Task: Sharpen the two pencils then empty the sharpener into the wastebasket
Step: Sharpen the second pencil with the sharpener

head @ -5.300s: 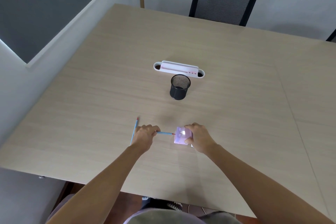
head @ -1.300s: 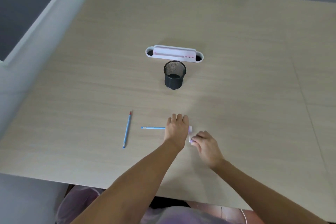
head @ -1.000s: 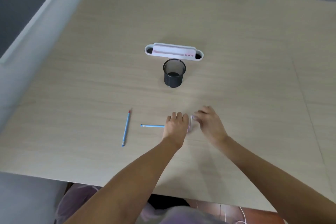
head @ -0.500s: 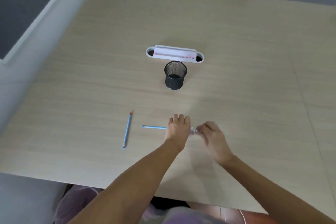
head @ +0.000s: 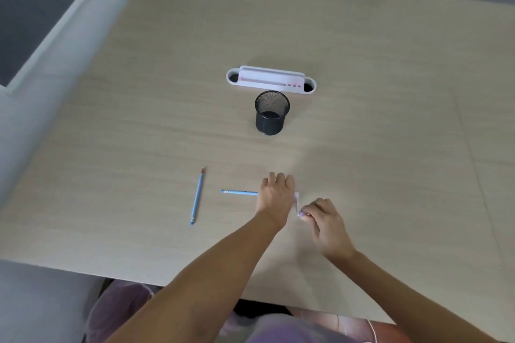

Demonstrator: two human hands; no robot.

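A blue pencil (head: 239, 192) lies level on the table, its right end hidden under my left hand (head: 276, 195). That hand covers the pale purple sharpener (head: 297, 199), of which only a sliver shows at its right side. My right hand (head: 324, 220) pinches the sharpener's crank handle, low and to the right of the body. A second blue pencil (head: 197, 195) with a red tip lies loose further left, pointing away from me. The black mesh wastebasket (head: 271, 113) stands upright beyond the hands.
A white and pink desk organiser (head: 271, 80) lies behind the wastebasket. The table's near edge (head: 167, 284) runs just below my forearms. A black chair stands at the far side.
My left hand moved from the pencil onto the sharpener, leaving the pencil stuck in it. My right hand has been circling with the crank and is now low on the right.
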